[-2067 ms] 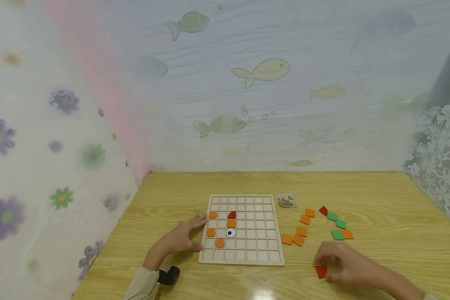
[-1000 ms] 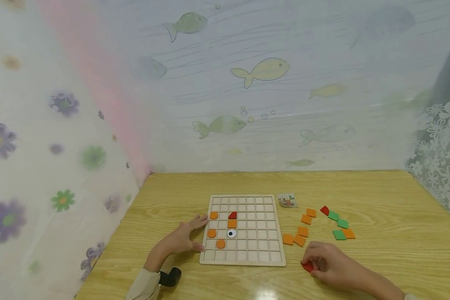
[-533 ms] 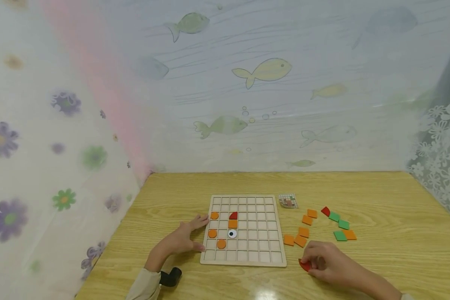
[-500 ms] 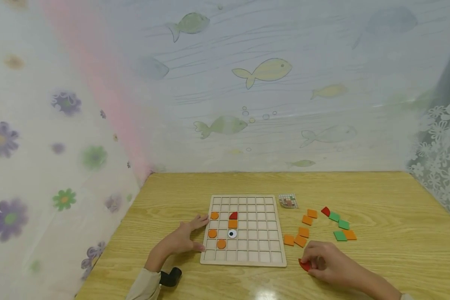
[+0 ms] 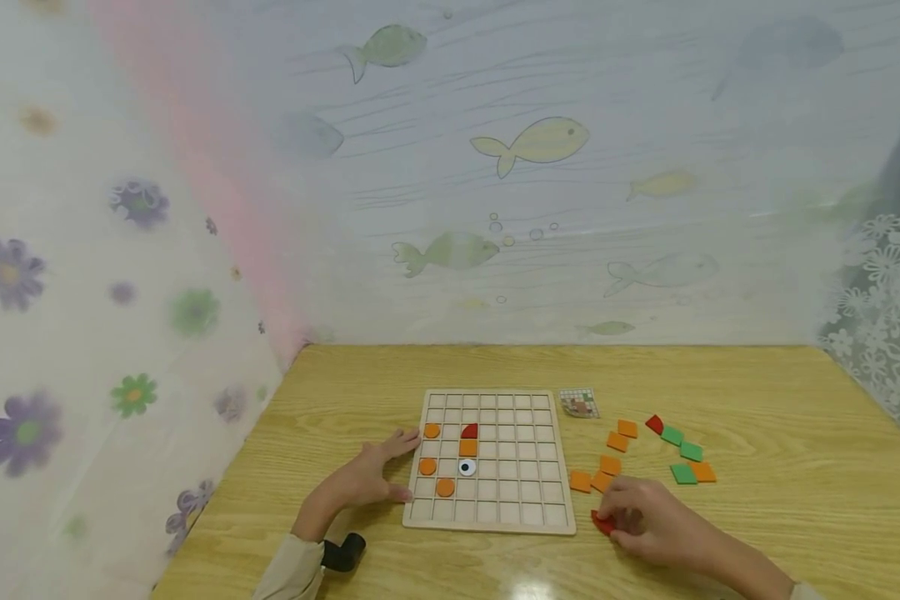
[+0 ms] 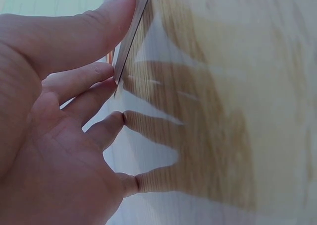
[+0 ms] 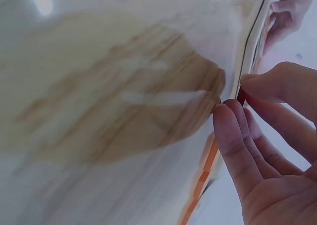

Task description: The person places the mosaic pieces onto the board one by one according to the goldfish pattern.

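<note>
Wood-grain table: left fingers wide against the gridded board, right fingers narrow around a red piece.

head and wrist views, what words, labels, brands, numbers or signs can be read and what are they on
None can be read.
Small grid card: too small to tell whether it bears text.
Wooden board, coloured tiles, fish backdrop: no lettering visible.
</note>
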Demonstrator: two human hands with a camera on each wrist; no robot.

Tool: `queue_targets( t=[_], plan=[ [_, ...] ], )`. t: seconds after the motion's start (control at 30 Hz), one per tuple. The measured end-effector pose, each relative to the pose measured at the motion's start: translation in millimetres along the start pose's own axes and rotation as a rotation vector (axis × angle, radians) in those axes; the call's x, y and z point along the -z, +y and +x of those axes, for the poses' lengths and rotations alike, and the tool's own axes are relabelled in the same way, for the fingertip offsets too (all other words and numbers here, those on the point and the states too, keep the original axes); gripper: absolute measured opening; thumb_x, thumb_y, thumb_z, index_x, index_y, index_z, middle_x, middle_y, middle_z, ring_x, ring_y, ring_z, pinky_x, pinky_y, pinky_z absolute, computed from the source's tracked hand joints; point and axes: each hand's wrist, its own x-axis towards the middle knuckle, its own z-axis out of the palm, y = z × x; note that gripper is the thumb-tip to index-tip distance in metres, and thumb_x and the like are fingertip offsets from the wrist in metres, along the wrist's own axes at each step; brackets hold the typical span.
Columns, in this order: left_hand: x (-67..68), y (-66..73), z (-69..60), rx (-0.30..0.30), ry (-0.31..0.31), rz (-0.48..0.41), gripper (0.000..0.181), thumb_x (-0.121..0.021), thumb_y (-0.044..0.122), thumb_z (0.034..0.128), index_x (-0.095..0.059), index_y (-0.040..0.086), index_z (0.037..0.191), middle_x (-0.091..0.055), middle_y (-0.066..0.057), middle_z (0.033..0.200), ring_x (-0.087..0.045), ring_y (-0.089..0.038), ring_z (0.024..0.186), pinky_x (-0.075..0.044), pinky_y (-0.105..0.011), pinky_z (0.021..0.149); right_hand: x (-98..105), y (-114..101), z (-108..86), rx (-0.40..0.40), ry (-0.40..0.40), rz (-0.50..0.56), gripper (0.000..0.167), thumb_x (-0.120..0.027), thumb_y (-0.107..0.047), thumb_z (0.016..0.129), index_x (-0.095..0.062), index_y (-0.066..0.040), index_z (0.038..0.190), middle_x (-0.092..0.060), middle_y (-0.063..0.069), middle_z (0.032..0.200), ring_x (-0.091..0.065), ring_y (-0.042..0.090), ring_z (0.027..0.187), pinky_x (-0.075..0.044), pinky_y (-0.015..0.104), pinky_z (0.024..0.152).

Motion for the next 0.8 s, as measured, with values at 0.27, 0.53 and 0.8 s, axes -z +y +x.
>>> queue_targets(
  t=[0.27, 0.53, 0.8],
  plan=[
    [0.5, -2.2, 0.6, 0.002, 0.001, -0.024, 0.082, -0.078, 0.018, 0.0772, -0.035, 0.008, 0.147, -0.026, -0.01, 0.154, -0.013, -0.033, 0.142, 0.004, -0.068, 0.104, 0, -6, 8.3, -0.041, 0.014, -0.015, 0.024, -0.073, 0.003, 0.074, -0.069, -0.015, 0.088, -0.061, -0.006, 0.09, -0.053, 0.001, 0.072, -0.049, 0.02, 0.055],
    [0.8, -1.4, 0.1, 0.0, -0.008, -0.025, 0.082, -0.078, 0.018, 0.0776, -0.035, 0.007, 0.147, -0.025, -0.01, 0.154, -0.013, -0.034, 0.142, 0.004, -0.068, 0.104, -6, -12, 23.8, -0.002, 0.028, 0.052, 0.024, -0.069, 0.011, 0.073, -0.069, -0.008, 0.087, -0.061, -0.002, 0.087, -0.054, -0.002, 0.067, -0.051, 0.02, 0.053],
    [0.6, 0.6, -0.5, 0.008, -0.006, -0.018, 0.082, -0.078, 0.015, 0.0775, -0.035, 0.006, 0.147, -0.026, -0.01, 0.154, -0.013, -0.034, 0.142, 0.004, -0.067, 0.104, -14, -17, 39.3, -0.008, 0.023, 0.058, 0.02, -0.069, 0.008, 0.075, -0.069, -0.008, 0.087, -0.059, -0.002, 0.087, -0.054, -0.001, 0.068, -0.051, 0.021, 0.055]
  ],
)
